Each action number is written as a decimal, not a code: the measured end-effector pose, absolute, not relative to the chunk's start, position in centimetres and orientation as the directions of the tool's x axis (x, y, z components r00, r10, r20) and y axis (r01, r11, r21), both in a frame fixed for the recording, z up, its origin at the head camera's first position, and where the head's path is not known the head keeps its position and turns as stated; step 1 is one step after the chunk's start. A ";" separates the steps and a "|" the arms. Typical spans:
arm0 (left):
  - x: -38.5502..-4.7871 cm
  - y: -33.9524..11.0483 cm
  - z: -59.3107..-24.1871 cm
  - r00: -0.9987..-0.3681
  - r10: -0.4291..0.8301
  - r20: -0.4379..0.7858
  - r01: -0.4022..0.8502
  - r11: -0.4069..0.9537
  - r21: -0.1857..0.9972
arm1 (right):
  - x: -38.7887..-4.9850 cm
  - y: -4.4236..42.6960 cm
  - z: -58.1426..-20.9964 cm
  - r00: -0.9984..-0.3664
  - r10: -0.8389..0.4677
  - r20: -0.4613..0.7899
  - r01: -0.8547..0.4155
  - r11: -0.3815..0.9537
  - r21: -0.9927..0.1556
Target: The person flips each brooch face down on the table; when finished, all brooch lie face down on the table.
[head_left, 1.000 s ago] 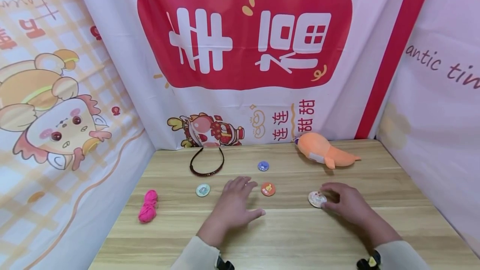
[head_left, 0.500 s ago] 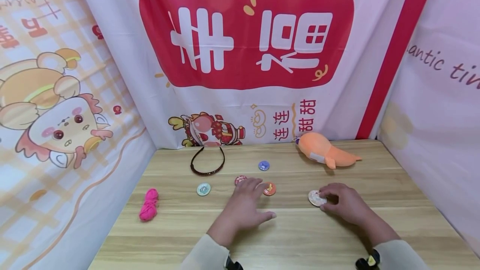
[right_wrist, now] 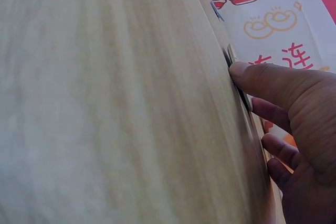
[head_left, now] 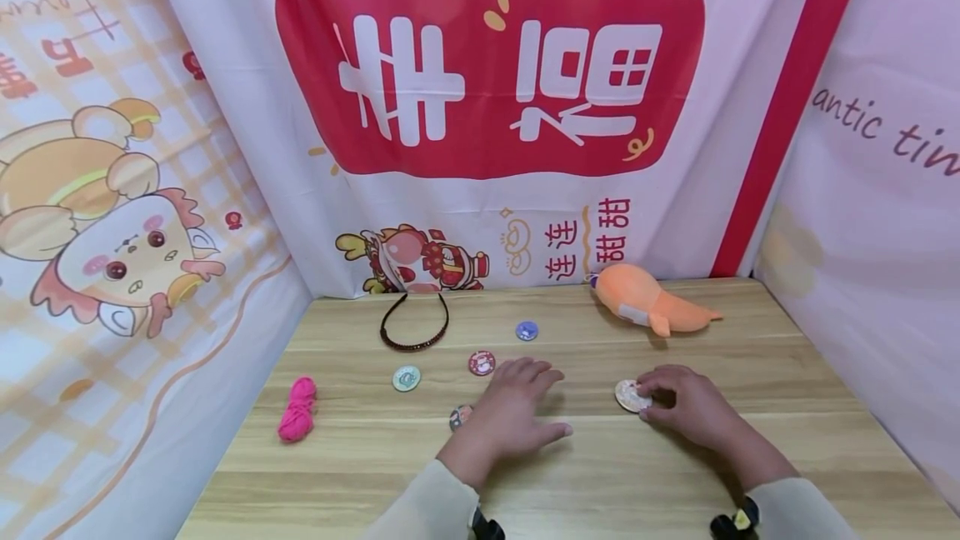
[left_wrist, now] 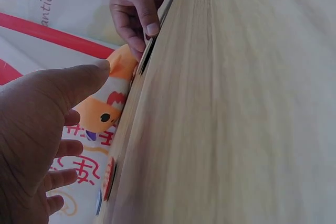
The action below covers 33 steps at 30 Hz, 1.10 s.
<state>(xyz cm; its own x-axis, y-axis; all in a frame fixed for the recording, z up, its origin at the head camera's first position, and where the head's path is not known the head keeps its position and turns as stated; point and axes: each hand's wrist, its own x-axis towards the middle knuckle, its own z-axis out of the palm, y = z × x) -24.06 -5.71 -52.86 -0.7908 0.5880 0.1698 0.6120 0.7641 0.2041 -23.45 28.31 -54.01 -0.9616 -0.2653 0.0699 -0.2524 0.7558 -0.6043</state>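
Observation:
My right hand (head_left: 690,407) pinches the edge of a round whitish badge (head_left: 630,396) at the right of the table; in the right wrist view the thumb and a finger are on the badge (right_wrist: 232,55). Over the middle of the table is my left hand (head_left: 517,415), holding nothing, its fingers spread and thumb out. A dark patterned badge (head_left: 460,417) shows partly beside its wrist, and a red badge (head_left: 482,362) lies by its knuckles. The orange badge is hidden by this hand in the head view, but an orange-red badge (left_wrist: 109,178) appears beyond its fingers in the left wrist view.
A light green badge (head_left: 406,378) and a blue badge (head_left: 527,331) lie farther off. At the back are a dark headband (head_left: 408,347) and an orange plush toy (head_left: 648,300). Pink yarn (head_left: 298,409) sits at left. Printed cloth (head_left: 487,190) walls the table.
My left hand has moved right, uncovering the red badge and the dark badge and covering the orange one. The right hand stays at the whitish badge.

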 end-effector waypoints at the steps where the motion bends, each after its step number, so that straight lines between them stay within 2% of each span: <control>1: -24.2 -5.4 -52.9 -0.788 0.592 0.166 0.615 0.762 0.203 | -23.5 28.3 -54.0 -0.962 -0.265 0.068 -0.251 0.757 -0.603; 12: -24.6 -1.7 -53.4 -0.775 0.622 0.116 0.632 0.751 0.191 | -23.9 28.4 -54.4 -0.952 -0.289 0.105 -0.293 0.749 -0.594; 21: -25.0 1.0 -54.0 -0.733 0.663 0.153 0.680 0.720 0.137 | -24.0 28.7 -54.4 -0.955 -0.283 0.084 -0.277 0.763 -0.584; 33: -25.4 2.7 -54.9 -0.715 0.675 0.180 0.698 0.704 0.130 | -23.9 29.0 -54.6 -0.958 -0.276 0.081 -0.270 0.764 -0.586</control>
